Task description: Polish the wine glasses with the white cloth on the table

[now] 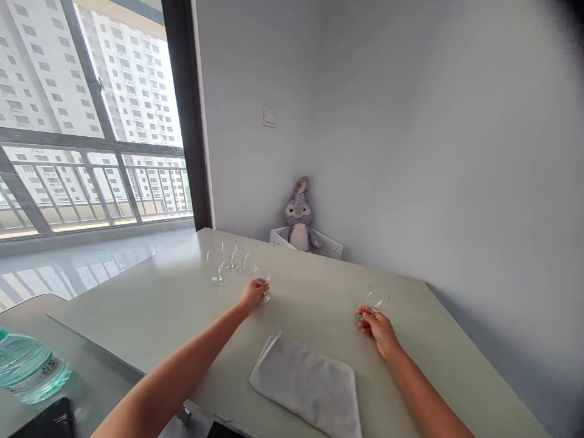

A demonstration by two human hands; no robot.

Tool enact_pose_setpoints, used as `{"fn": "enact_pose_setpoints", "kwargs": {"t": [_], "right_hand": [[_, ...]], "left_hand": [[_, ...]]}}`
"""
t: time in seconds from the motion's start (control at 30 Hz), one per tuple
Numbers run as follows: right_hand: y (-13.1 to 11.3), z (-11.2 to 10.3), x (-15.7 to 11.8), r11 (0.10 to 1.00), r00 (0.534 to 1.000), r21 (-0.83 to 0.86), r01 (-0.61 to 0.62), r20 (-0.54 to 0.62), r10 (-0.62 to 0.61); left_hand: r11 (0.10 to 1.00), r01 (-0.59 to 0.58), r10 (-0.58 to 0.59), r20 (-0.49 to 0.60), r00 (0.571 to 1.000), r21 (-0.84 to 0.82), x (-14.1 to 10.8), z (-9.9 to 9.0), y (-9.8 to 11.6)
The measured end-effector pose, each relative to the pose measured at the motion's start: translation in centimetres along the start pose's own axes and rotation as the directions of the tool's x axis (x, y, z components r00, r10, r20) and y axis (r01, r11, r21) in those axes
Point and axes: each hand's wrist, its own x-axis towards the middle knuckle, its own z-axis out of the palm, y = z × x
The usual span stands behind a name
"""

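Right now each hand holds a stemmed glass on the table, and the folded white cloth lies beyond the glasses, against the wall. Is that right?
Not quite. The head view shows the left hand and right hand each on a stemmed glass on the table, but the folded white cloth lies at the near edge, between the two arms, not against the wall.

Ahead of you a folded white cloth (306, 382) lies on the pale worktop (173, 304) near its front edge. Three clear stemmed glasses (230, 260) stand grouped farther back. A grey plush toy (300, 216) sits in what looks like a white basket (330, 246) against the wall. A water bottle (28, 368) lies at your far left.
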Motion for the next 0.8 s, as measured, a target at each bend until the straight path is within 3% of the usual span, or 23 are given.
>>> {"fn": "enact_pose_setpoints", "kwargs": {"t": [0.1,0.23,0.5,0.8], "right_hand": [[-0.2,1.1,-0.9,1.0,0.999,-0.008,-0.006,0.044,0.006],[-0.5,2.7,-2.1,0.998,0.987,0.009,-0.056,0.151,0.054],[-0.4,5.6,-4.0,0.991,0.934,0.041,-0.127,0.342,0.106],[-0.3,7.2,-4.9,0.991,0.9,0.036,-0.127,0.425,0.1]], "left_hand": [[1.0,0.004,-0.005,-0.118,0.993,-0.012,1.3,-3.1,0.0],[1.0,0.013,-0.018,-0.226,0.974,-0.021,2.3,-5.4,0.2],[0.998,0.006,-0.027,-0.34,0.94,-0.062,3.5,-6.7,0.6],[0.993,-0.019,-0.02,-0.329,0.944,-0.114,3.6,-7.2,0.3]]}}
